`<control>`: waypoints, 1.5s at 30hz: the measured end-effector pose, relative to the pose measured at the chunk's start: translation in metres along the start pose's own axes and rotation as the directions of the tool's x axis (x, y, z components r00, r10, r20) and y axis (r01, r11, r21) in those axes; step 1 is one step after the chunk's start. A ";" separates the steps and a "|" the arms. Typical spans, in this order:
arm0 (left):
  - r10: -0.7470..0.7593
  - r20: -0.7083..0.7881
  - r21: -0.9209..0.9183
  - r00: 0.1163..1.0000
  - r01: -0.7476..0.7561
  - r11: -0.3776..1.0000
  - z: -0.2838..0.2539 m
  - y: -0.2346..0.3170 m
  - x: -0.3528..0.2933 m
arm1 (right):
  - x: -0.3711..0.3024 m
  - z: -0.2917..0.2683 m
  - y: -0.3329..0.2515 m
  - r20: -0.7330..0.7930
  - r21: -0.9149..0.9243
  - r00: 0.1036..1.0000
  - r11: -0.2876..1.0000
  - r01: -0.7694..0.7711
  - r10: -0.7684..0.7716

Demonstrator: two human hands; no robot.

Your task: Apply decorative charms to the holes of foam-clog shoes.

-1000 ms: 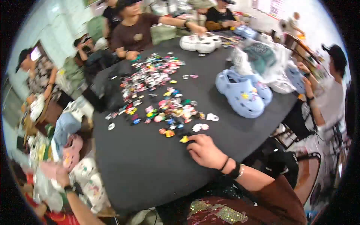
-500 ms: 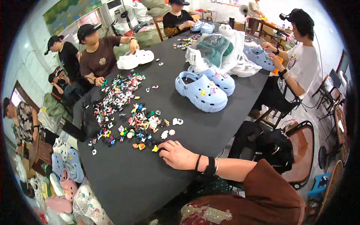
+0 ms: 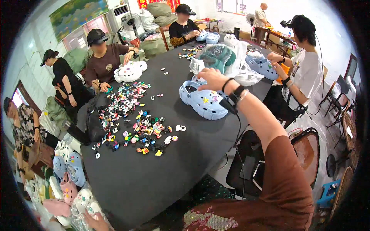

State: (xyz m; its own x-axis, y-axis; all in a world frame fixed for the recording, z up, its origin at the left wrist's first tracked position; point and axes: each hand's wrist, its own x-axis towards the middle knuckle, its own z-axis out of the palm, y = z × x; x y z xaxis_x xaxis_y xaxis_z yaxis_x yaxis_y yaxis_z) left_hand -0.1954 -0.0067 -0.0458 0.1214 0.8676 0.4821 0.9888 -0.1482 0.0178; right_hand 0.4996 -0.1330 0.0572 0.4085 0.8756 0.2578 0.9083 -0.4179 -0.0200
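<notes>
A light blue clog [image 3: 196, 106] with a yellow star charm and other charms stands on the black table, its toe toward the right. Behind it is a second blue clog, mostly hidden by my arm and hand. My right hand [image 3: 213, 81] reaches over the pair, fingers apart and thumb lowered near the heel opening; whether it touches a clog I cannot tell. At the lower left edge, my left hand [image 3: 96, 222] shows in part with fingers spread, beside a clear plastic bag [image 3: 89, 206] around white clogs. A yellow charm [image 3: 158, 153] lies at the near edge of the pile.
Loose shoe charms [image 3: 127, 104] are heaped on the table's left half. Bagged dark green clogs [image 3: 217, 57] lie behind the blue pair. Several people handle clogs around the table, one with a white clog [image 3: 130, 72]. More clogs [image 3: 69, 188] are stacked beside the table at left.
My right hand has left the yellow charm at the pile's near edge and swung up and right to above the blue clogs. My left hand has come into view at the lower left.
</notes>
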 end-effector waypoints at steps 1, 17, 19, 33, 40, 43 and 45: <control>0.028 0.061 -0.014 0.998 -0.027 1.000 0.005 0.009 -0.003 | 0.009 0.002 0.011 0.088 -0.039 0.995 0.998 -0.041 0.044; 0.248 0.190 -0.410 0.950 -0.153 0.899 0.009 0.049 -0.033 | 0.029 0.008 0.004 0.533 -0.250 0.843 0.965 0.076 0.072; 0.206 0.178 -0.450 0.962 -0.106 0.887 0.005 0.055 -0.038 | 0.039 0.014 -0.002 0.539 -0.314 0.830 0.948 0.040 0.144; 0.324 0.065 -0.585 0.944 -0.227 0.779 -0.041 0.070 -0.024 | -0.014 -0.028 -0.071 0.207 -0.162 0.910 0.905 0.393 -0.358; 0.368 -0.142 -0.709 0.919 -0.354 0.610 -0.103 0.140 -0.007 | -0.035 -0.057 -0.230 0.040 0.061 0.593 0.594 0.802 -0.804; 0.416 -0.241 -0.686 0.877 -0.457 0.566 -0.118 0.156 0.000 | -0.043 -0.042 -0.285 -0.002 0.143 0.469 0.464 0.874 -0.883; 0.431 -0.270 -0.618 0.861 -0.498 0.608 -0.115 0.155 0.007 | -0.053 -0.026 -0.319 -0.001 0.170 0.413 0.407 0.897 -0.911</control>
State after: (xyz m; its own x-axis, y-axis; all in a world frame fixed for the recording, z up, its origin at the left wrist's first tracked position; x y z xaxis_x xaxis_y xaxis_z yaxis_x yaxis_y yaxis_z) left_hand -0.0515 -0.0780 0.0607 0.5068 0.5549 0.6597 0.4874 -0.8157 0.3117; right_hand 0.1859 -0.0527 0.0753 -0.6585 0.7421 0.1256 0.7516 0.6570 0.0588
